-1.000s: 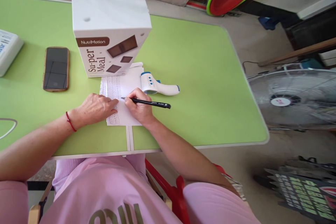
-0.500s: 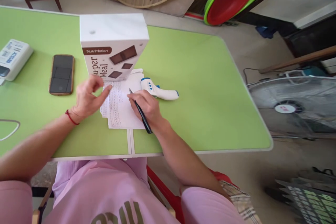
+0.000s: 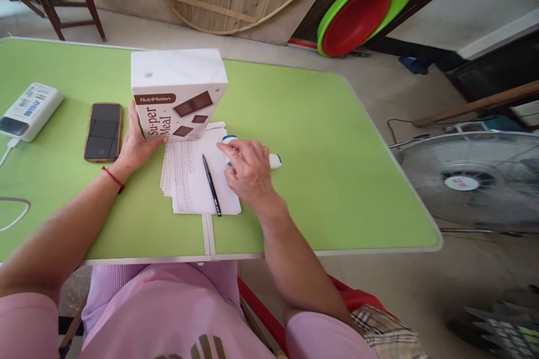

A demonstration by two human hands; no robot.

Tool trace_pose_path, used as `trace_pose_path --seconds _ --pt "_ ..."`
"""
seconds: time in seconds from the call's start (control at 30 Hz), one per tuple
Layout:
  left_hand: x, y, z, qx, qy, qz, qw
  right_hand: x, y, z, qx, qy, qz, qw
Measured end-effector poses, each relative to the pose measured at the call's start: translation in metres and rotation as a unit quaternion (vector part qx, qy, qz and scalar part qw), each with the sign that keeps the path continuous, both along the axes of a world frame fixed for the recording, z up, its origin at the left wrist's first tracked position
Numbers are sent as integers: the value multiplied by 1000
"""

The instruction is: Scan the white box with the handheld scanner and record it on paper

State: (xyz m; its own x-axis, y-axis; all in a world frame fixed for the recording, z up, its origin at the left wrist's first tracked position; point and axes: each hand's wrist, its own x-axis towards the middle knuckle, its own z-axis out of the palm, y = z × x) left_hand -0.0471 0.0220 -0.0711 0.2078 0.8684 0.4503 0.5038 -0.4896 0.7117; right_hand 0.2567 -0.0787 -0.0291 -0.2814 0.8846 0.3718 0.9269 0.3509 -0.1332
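Observation:
My left hand point(image 3: 138, 143) is at the lower left corner of the white NutriMotion box point(image 3: 181, 106). Its thumb presses the front face and its fingers lie along the side. The box stands upright on the rear part of some paper sheets point(image 3: 202, 179) with rows of small handwriting. Over a white and blue infrared thermometer point(image 3: 275, 161) my right hand point(image 3: 249, 171) has its fingers curled around the middle, hiding most of it. Only the thermometer's head and handle end show. A black pen point(image 3: 211, 185) lies loose on the paper, left of my right hand.
A phone point(image 3: 103, 132) in a brown case lies left of the box. Farther left is a white power bank point(image 3: 31, 111) with a cable. The green table point(image 3: 337, 179) has a seam at its front. A fan point(image 3: 461, 182) stands beyond its right edge.
My right hand has let go of the pen, which now lies on the paper, and moved right onto the thermometer. My left hand has gone from above the paper to the box's left side.

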Motion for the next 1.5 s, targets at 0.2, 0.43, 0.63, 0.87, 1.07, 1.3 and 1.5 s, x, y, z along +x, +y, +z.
trace_pose_path --seconds 0.2,0.43,0.63,0.87,1.07,1.3,1.5 --pt "4 -8 13 -15 19 22 999 30 11 -6 -92 -22 -125 988" --pt "7 -20 24 -28 3 97 995 42 15 -14 -134 -13 -145 980" --pt "13 -47 40 -80 -56 61 993 14 2 -4 -25 361 -95 928" --pt "16 -60 44 -73 4 51 996 -65 -35 5 -307 643 84 697" --pt "13 -59 37 -72 4 27 997 -75 -29 8 -336 647 36 684" --pt "13 -58 32 -78 20 2 997 -78 -35 -3 -357 664 45 655" --pt "13 -57 32 -70 32 -8 997 -82 -38 -13 -341 664 59 662"
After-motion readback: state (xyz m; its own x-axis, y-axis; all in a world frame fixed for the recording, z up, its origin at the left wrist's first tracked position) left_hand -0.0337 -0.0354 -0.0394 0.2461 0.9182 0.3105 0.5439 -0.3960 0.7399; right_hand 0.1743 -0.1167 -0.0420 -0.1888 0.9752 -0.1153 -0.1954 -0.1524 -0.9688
